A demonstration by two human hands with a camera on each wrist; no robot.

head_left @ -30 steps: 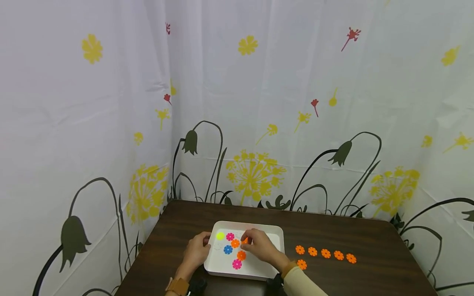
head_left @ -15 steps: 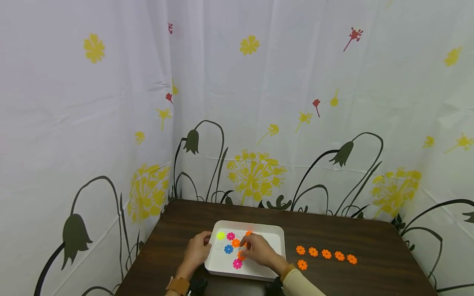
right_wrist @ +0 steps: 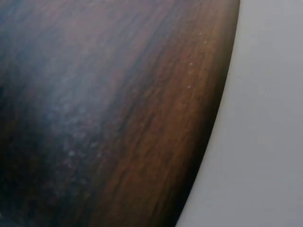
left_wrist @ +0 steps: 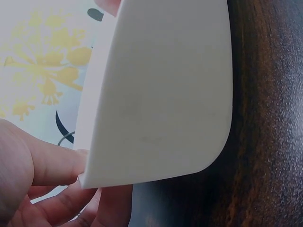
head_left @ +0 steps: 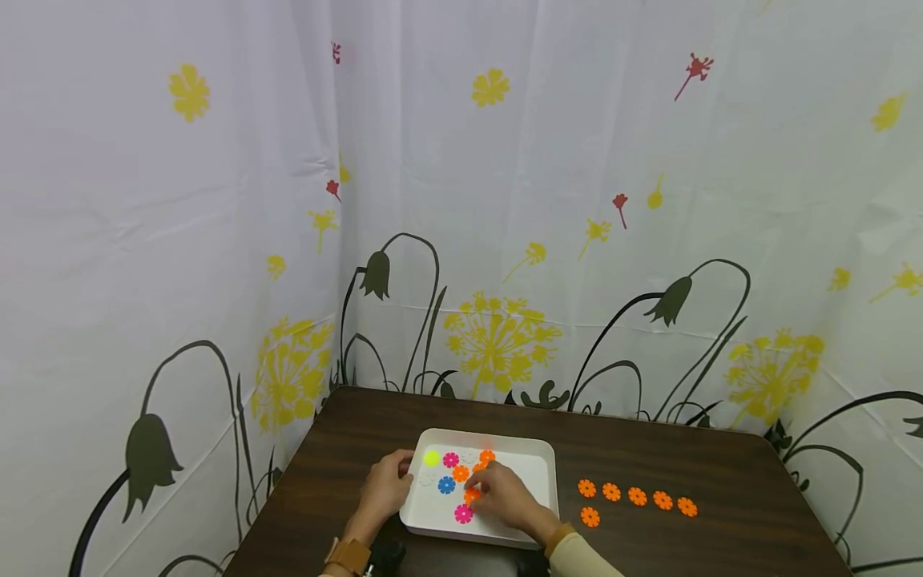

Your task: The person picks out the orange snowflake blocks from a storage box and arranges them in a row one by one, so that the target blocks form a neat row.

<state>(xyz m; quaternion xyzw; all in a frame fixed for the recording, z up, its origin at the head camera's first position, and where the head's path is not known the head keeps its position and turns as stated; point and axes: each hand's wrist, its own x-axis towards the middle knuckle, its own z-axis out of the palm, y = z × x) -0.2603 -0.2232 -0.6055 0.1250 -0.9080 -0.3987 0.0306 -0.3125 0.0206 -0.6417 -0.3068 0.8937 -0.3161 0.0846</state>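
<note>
A shallow white tray [head_left: 515, 530] lies on the table and holds several small flower-shaped notched discs. My left hand [head_left: 385, 485] pinches the tray's left rim; the left wrist view shows the thumb [left_wrist: 57, 163] on one side of the tray wall and fingers on the other. My right hand [head_left: 501, 497] is low over the tray, curled fingertips right at an orange disc [head_left: 472, 497], partly hiding it. I cannot tell whether they grip it. Around it lie a pink disc [head_left: 464, 514], a blue disc [head_left: 446, 485] and another orange disc [head_left: 460, 474].
On the dark wooden table [head_left: 649, 457], right of the tray, several orange discs [head_left: 637, 497] form a row, with a single orange disc [head_left: 590, 517] nearer. A yellow disc [head_left: 431, 458] sits in the tray's far left corner. A flower-printed curtain [head_left: 541, 160] hangs behind.
My right hand has come nearer to me inside the tray, from an orange disc farther back to the lower orange one, uncovering discs behind. The left hand stays at the rim.
</note>
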